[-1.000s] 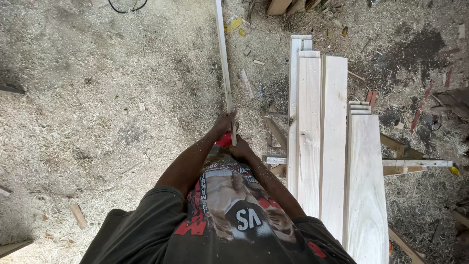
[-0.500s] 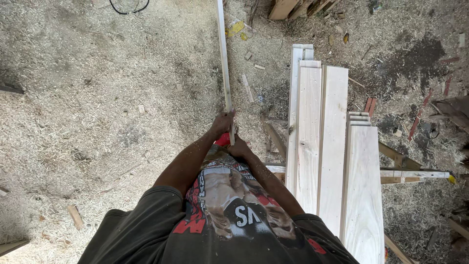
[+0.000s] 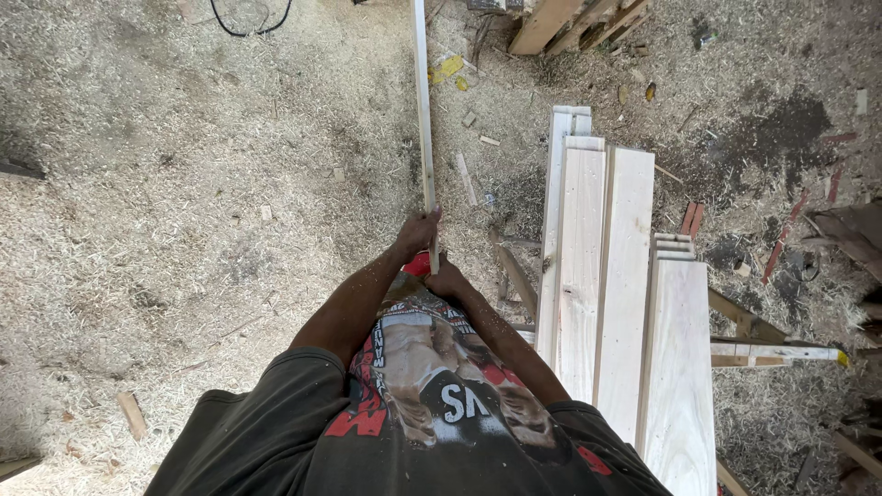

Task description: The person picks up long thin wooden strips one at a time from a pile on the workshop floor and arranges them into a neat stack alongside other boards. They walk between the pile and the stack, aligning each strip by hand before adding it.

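Sawdust-strewn floor spreads below; pale planks lie stacked to the right. Both hands grip a long thin wooden strip at its near end, pointing away: the left hand closed around it, the right hand clasped just behind.

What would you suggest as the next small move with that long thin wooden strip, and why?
Probably swing the long thin wooden strip right, toward the stack of pale planks. Both hands, the left hand and right hand, grip only its near end, so its far length hangs unsupported over the sawdust-covered ground.
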